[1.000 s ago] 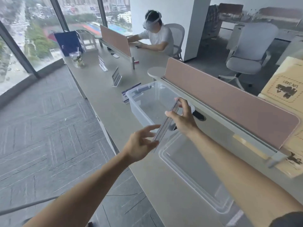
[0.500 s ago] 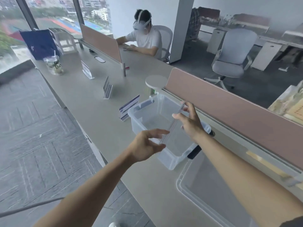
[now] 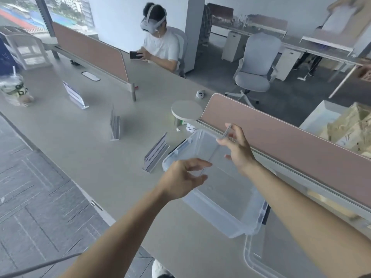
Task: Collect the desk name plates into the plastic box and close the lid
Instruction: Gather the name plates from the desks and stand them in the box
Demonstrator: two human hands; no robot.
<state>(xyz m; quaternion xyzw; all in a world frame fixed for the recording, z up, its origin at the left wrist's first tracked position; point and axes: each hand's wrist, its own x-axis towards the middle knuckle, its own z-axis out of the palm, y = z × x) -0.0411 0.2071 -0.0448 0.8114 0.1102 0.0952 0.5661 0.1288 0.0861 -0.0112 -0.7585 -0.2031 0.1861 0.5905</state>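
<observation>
Name plate (image 3: pixel 228 129) moved over box (image 3: pixel 218 214); right hand (image 3: pixel 240 151) pinching, left hand (image 3: pixel 180 177) seemingly loose.

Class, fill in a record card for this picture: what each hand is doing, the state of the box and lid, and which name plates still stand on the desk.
Plastic box: open, on the desk
Lid: off, flat on the desk beside the box
Right hand: pinches upper end of a clear name plate, held over the box
Left hand: fingers spread at the plate's lower end; contact unclear
Still standing: nearest plate, middle plate, far plate
</observation>
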